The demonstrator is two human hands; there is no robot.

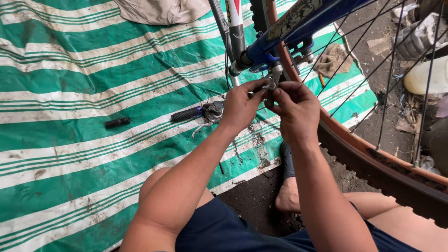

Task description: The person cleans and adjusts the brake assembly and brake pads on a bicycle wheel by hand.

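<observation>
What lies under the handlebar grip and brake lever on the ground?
The handlebar grip and brake lever rest on a green-and-white striped tarp, soiled with dirt. Whatever is beneath the tarp is covered and cannot be seen.

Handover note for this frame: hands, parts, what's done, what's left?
Left hand and right hand: fingers of both pinch the small metal brake part at the blue bike frame, beside the wheel rim.
On the green striped tarp: brake lever with grip and a loose black grip.
Done: lever assembly lies off the bike.
Left: brake part still in hand.
</observation>
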